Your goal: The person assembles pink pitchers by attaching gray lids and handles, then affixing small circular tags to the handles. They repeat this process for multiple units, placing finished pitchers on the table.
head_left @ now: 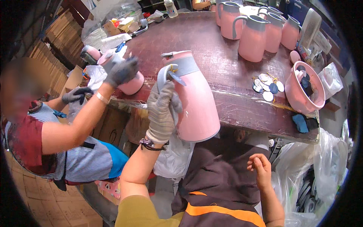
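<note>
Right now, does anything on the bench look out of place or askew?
The pink jug in the gloved left hand is tilted off upright at the table edge. Oval tags lie loosely scattered beside the pink basin.

Pink thermos jug (194, 102), grey collar, tilted, held above table edge

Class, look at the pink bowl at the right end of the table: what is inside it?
Inside the pink bowl lie several dark blue and black oval tags. Its near wall hides the bottom, so anything lying lower down cannot be seen.
</note>
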